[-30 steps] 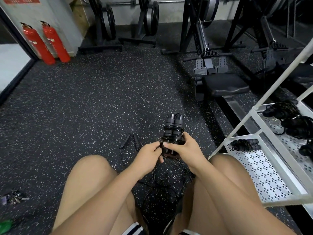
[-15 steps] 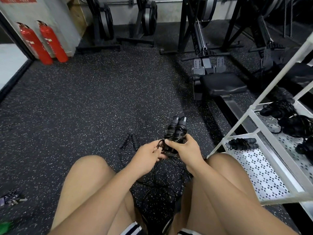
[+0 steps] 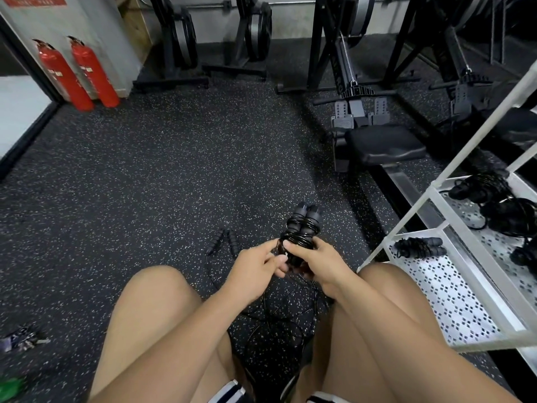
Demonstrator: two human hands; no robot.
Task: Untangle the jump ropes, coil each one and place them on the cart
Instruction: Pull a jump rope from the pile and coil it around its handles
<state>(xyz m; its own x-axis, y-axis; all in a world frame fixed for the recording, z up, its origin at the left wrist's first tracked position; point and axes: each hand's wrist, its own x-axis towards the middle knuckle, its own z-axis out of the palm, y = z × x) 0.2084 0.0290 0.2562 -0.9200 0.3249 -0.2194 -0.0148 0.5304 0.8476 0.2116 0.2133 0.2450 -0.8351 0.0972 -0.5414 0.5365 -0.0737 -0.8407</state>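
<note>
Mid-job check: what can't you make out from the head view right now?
- Held rope: the handles' lower ends and the cord's end are covered by the left hand and right hand.
- Floor ropes: forearms and thighs hide part of them; count unclear.
- Cart, upper-shelf ropes: cut off by the right edge.
- Floor clutter, far left: too blurred to identify.

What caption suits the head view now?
Mid-task: left hand and right hand grip a jump rope wound round its handles, beside a white cart holding coiled ropes.
</note>
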